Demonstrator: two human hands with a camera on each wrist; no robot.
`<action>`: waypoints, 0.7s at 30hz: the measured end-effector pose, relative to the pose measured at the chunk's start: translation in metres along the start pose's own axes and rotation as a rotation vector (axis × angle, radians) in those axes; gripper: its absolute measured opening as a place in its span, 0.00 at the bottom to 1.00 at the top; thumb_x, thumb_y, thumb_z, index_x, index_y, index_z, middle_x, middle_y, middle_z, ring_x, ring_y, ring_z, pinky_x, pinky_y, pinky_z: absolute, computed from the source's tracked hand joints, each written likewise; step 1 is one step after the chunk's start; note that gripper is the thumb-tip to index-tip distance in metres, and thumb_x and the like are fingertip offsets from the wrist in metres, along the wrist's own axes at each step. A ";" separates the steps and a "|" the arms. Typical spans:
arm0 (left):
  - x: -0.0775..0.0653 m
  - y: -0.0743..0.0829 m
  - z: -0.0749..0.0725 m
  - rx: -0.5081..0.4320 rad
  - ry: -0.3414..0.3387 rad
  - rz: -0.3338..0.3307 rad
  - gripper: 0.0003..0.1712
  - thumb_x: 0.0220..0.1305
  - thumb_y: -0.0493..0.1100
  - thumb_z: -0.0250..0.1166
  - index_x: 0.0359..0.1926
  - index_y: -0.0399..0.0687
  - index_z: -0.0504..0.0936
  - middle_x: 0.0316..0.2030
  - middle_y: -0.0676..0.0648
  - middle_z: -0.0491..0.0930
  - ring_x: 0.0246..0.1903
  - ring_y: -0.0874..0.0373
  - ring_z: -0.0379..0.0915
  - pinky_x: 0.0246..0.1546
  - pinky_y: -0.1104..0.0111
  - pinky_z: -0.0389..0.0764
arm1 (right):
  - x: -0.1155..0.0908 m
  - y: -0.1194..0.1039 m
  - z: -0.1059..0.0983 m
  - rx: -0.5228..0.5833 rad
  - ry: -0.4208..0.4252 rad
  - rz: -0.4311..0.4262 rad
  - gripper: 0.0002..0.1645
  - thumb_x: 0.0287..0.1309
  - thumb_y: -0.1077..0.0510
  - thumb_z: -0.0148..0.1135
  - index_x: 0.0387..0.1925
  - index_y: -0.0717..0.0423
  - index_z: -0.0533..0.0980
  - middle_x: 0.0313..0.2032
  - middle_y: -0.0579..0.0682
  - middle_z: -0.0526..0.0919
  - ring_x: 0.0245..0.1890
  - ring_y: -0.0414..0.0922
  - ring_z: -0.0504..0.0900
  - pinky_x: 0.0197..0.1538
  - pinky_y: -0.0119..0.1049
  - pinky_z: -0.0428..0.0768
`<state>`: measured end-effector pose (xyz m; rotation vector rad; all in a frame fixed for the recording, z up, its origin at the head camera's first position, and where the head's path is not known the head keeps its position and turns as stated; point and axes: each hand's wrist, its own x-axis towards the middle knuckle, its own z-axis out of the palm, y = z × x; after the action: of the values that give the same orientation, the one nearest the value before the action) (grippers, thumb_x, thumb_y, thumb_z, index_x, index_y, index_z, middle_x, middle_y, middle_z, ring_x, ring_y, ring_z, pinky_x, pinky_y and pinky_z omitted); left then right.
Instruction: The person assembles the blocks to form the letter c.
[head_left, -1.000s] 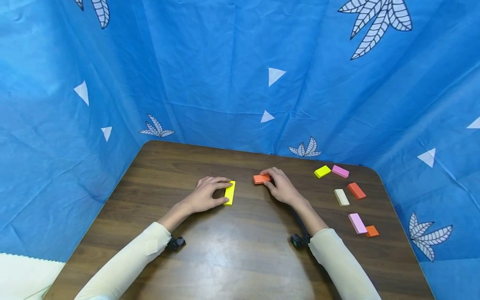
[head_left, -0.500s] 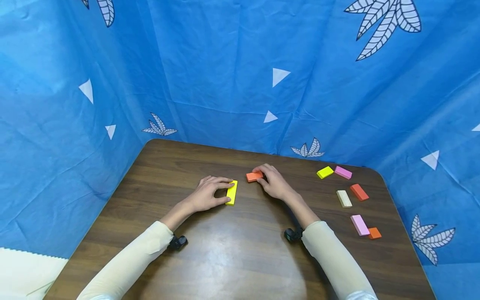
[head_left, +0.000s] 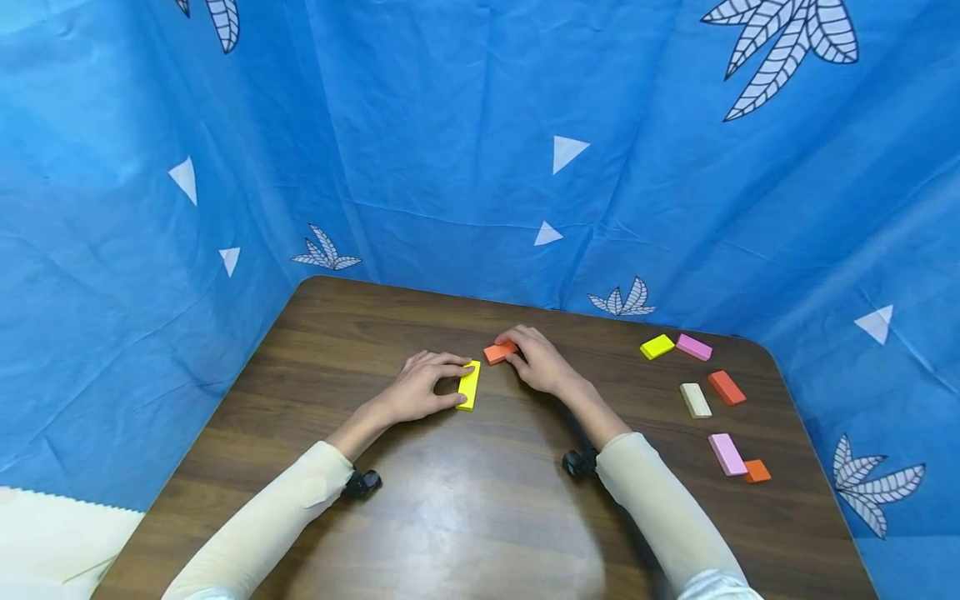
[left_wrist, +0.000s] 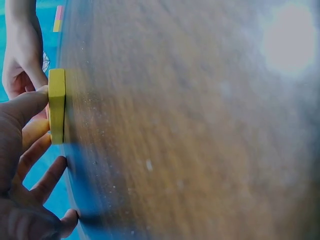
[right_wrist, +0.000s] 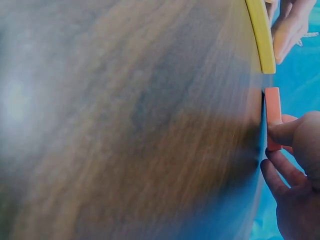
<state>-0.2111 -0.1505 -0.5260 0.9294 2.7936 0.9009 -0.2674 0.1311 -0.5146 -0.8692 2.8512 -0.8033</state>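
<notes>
A long yellow block (head_left: 469, 386) lies flat on the wooden table near its middle. My left hand (head_left: 418, 389) pinches it by its two ends, thumb at the near end and fingertips at the far end. In the left wrist view the thumb presses against the yellow block (left_wrist: 57, 106), and the other fingers spread past it. Just beyond and to the right is an orange block (head_left: 496, 354), pinched between thumb and fingers of my right hand (head_left: 542, 363). The right wrist view shows a small gap between the orange block (right_wrist: 273, 112) and the yellow block (right_wrist: 261, 37).
Over on the table's right side lie a second yellow block (head_left: 657, 347), a pink block (head_left: 693, 347), a red block (head_left: 727, 388), a cream block (head_left: 696, 401), a light pink block (head_left: 727, 454) and an orange block (head_left: 757, 472). A blue curtain (head_left: 450, 167) surrounds the table's back and sides.
My right hand has carried the orange block leftward, closer to the yellow block's far end, turning it slightly. The left hand stays on the yellow block; the head view has shifted a little.
</notes>
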 end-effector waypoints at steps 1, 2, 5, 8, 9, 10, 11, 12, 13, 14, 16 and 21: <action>0.000 0.000 0.000 0.001 -0.009 -0.007 0.31 0.70 0.53 0.74 0.71 0.54 0.82 0.74 0.52 0.77 0.74 0.44 0.70 0.79 0.28 0.53 | 0.001 0.000 0.000 -0.004 -0.004 0.001 0.18 0.77 0.59 0.63 0.64 0.51 0.79 0.61 0.51 0.84 0.64 0.52 0.80 0.72 0.54 0.79; 0.000 0.001 -0.001 0.011 -0.017 -0.011 0.31 0.71 0.54 0.74 0.72 0.54 0.82 0.75 0.52 0.77 0.75 0.45 0.70 0.80 0.29 0.53 | 0.002 -0.001 0.001 -0.008 -0.008 0.002 0.18 0.77 0.59 0.63 0.64 0.51 0.79 0.61 0.51 0.84 0.64 0.52 0.80 0.72 0.54 0.79; 0.001 0.001 -0.002 0.019 -0.028 -0.018 0.32 0.71 0.54 0.74 0.72 0.55 0.82 0.75 0.53 0.76 0.75 0.46 0.70 0.81 0.30 0.53 | 0.005 -0.002 0.002 -0.023 -0.013 -0.002 0.18 0.77 0.60 0.64 0.64 0.50 0.80 0.62 0.51 0.84 0.64 0.52 0.80 0.71 0.54 0.79; 0.001 0.001 -0.002 0.028 -0.021 -0.016 0.32 0.71 0.55 0.74 0.72 0.56 0.82 0.75 0.54 0.76 0.75 0.46 0.70 0.80 0.31 0.55 | 0.008 -0.005 0.001 -0.049 -0.014 -0.014 0.19 0.76 0.61 0.64 0.64 0.50 0.80 0.63 0.51 0.84 0.66 0.54 0.80 0.72 0.54 0.79; 0.002 0.001 -0.002 0.030 -0.018 -0.016 0.32 0.71 0.55 0.74 0.72 0.56 0.82 0.75 0.54 0.76 0.75 0.46 0.70 0.80 0.32 0.55 | 0.009 -0.007 0.001 -0.059 -0.018 -0.017 0.19 0.76 0.61 0.64 0.64 0.49 0.80 0.63 0.51 0.84 0.67 0.54 0.79 0.73 0.54 0.78; 0.002 0.001 -0.002 0.030 -0.015 -0.017 0.32 0.71 0.55 0.74 0.72 0.56 0.82 0.75 0.54 0.76 0.74 0.46 0.70 0.80 0.32 0.55 | 0.010 -0.008 0.000 -0.071 -0.021 -0.020 0.19 0.77 0.61 0.63 0.64 0.49 0.80 0.64 0.51 0.84 0.67 0.54 0.79 0.74 0.55 0.78; 0.002 0.002 -0.003 0.027 -0.014 -0.020 0.32 0.70 0.55 0.74 0.72 0.56 0.82 0.75 0.54 0.77 0.74 0.46 0.70 0.81 0.33 0.55 | 0.011 -0.010 -0.001 -0.084 -0.025 -0.022 0.19 0.77 0.61 0.63 0.64 0.48 0.81 0.64 0.50 0.83 0.67 0.54 0.79 0.74 0.54 0.78; 0.002 0.001 -0.003 0.025 -0.013 -0.021 0.32 0.70 0.55 0.74 0.72 0.56 0.82 0.75 0.53 0.76 0.74 0.46 0.70 0.81 0.33 0.54 | 0.012 -0.011 -0.001 -0.096 -0.028 -0.022 0.19 0.77 0.61 0.63 0.64 0.47 0.81 0.64 0.50 0.83 0.68 0.54 0.78 0.75 0.54 0.78; 0.002 0.001 -0.003 0.023 -0.013 -0.023 0.32 0.70 0.55 0.74 0.72 0.56 0.82 0.75 0.53 0.77 0.74 0.46 0.70 0.81 0.33 0.54 | 0.013 -0.012 -0.002 -0.107 -0.028 -0.024 0.19 0.77 0.61 0.63 0.64 0.47 0.81 0.64 0.49 0.83 0.68 0.54 0.78 0.75 0.54 0.78; 0.003 0.001 -0.003 0.024 -0.012 -0.022 0.32 0.70 0.55 0.74 0.72 0.55 0.82 0.75 0.53 0.76 0.74 0.46 0.70 0.81 0.32 0.53 | 0.014 -0.013 -0.002 -0.117 -0.027 -0.025 0.18 0.77 0.61 0.63 0.63 0.46 0.82 0.64 0.49 0.83 0.68 0.53 0.78 0.75 0.53 0.78; 0.003 0.001 -0.003 0.023 -0.013 -0.021 0.32 0.70 0.55 0.74 0.72 0.55 0.82 0.75 0.53 0.76 0.74 0.45 0.70 0.82 0.32 0.52 | 0.016 -0.014 -0.001 -0.131 -0.022 -0.024 0.18 0.77 0.61 0.63 0.63 0.46 0.82 0.64 0.48 0.83 0.68 0.53 0.78 0.75 0.53 0.78; 0.001 0.001 -0.001 0.016 -0.020 -0.022 0.31 0.71 0.54 0.74 0.71 0.55 0.82 0.75 0.53 0.76 0.75 0.45 0.69 0.82 0.31 0.52 | 0.016 -0.014 0.005 -0.135 -0.025 -0.029 0.19 0.77 0.62 0.62 0.64 0.46 0.82 0.66 0.49 0.83 0.68 0.53 0.78 0.75 0.52 0.78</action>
<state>-0.2112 -0.1497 -0.5242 0.9028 2.7930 0.8623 -0.2733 0.1105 -0.5104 -0.9302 2.9052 -0.6043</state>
